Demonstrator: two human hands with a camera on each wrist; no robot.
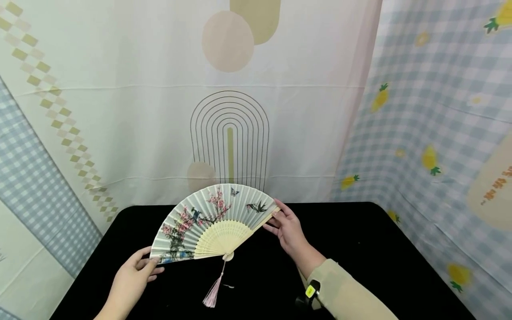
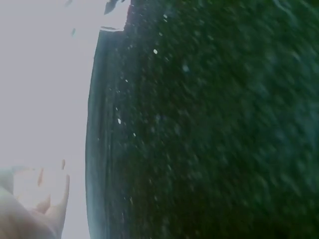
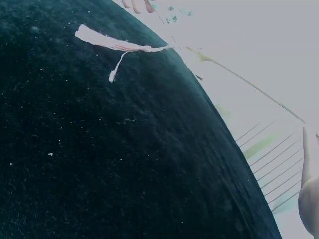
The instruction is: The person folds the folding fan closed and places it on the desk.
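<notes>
A folding fan (image 1: pixel 208 220) is spread wide above the black table (image 1: pixel 380 249). Its pale leaf shows pink blossoms, birds and a butterfly, over cream bamboo ribs. A pink tassel (image 1: pixel 213 291) hangs from the pivot down to the cloth; it also shows in the right wrist view (image 3: pixel 107 42). My left hand (image 1: pixel 138 271) pinches the fan's left end rib. My right hand (image 1: pixel 282 222) pinches the right end rib. In the left wrist view only fingertips (image 2: pixel 47 196) appear, washed out. The right wrist view catches a bit of the right hand's fingers (image 3: pixel 309 189) at the edge.
A patterned curtain (image 1: pixel 230 129) with arch lines hangs behind the table. Checked cloth with yellow fruit prints (image 1: pixel 432 155) covers the right side, and blue check cloth (image 1: pixel 32 186) the left. A small black and yellow device (image 1: pixel 310 293) is strapped at my right wrist.
</notes>
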